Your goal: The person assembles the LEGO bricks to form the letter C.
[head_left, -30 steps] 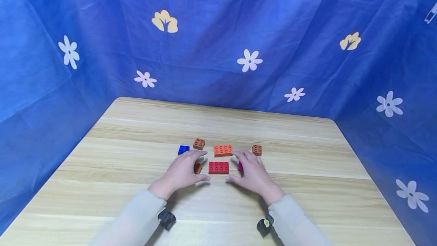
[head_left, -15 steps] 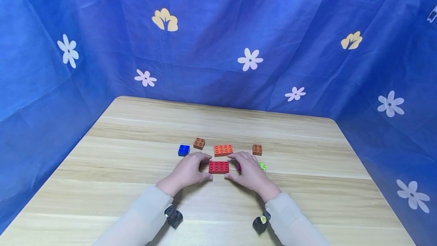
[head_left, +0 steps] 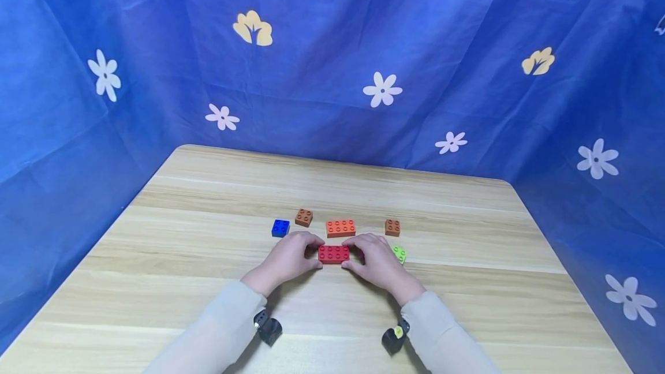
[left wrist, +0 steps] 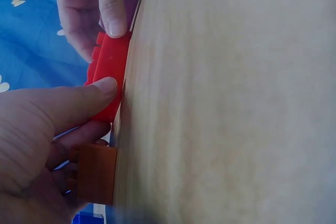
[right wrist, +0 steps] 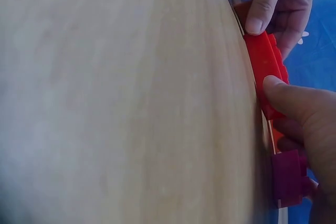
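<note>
A long red building brick [head_left: 333,255] lies studs up on the wooden table between my hands. My left hand [head_left: 288,255] pinches its left end, the thumb on the near side and fingers behind. At the other end my right hand [head_left: 376,258] pinches it the same way, as the right wrist view confirms. Beside the left fingers stands a brown brick [left wrist: 96,174], which the left hand covers in the head view. A purple brick [right wrist: 287,179] sits beside the right fingers, mostly covered from above.
Behind the hands lie a blue brick [head_left: 280,228], a brown brick [head_left: 303,217], an orange long brick [head_left: 340,228] and another small brown brick [head_left: 392,227]. A lime green brick [head_left: 399,254] is right of the right hand. Blue patterned cloth [head_left: 322,74] hangs behind the table [head_left: 332,328].
Both hands have come inward from either side and closed on the ends of the red brick. The blue and lime green bricks have come into fuller view. The bricks stay in place.
</note>
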### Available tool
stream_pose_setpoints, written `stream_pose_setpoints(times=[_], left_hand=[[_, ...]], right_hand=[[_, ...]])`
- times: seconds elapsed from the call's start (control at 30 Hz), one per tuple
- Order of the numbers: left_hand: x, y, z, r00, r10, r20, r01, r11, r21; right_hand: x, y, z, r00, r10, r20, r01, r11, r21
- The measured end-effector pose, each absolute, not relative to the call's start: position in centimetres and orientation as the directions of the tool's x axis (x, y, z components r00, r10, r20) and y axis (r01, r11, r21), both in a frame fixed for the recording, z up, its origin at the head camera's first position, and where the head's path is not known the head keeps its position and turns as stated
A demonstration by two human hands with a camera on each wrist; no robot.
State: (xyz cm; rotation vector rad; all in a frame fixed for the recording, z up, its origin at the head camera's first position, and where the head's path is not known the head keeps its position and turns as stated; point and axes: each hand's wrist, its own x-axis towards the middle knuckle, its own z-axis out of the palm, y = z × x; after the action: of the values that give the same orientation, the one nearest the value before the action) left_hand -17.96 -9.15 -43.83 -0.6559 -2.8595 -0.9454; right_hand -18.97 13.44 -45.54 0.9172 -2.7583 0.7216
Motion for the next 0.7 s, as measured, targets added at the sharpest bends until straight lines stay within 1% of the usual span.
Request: stream_pose_setpoints(times=[0.3, 0.57, 0.7], left_hand=[[-17.9, -9.5, -43.2, -0.886, 0.413, 0.211, 0.456, 0.696, 0.555], [-16.7, -9.9, -42.2, -0.868, 0.436, 0.237, 0.488, 0.670, 0.559], [-15.9, -10.0, -42.2, -0.855, 0.449, 0.259, 0.512, 0.654, 0.557]], right_hand=[[-18.7, 13.6, -45.2, -0.800, -0.522, 0.294, -0.599, 0.684, -0.416], [-17.5, 13.9, -44.9, -0.781, -0.517, 0.350, -0.624, 0.636, -0.453], [-16.7, 14.0, -44.8, -0.782, -0.513, 0.353, -0.623, 0.621, -0.476]])
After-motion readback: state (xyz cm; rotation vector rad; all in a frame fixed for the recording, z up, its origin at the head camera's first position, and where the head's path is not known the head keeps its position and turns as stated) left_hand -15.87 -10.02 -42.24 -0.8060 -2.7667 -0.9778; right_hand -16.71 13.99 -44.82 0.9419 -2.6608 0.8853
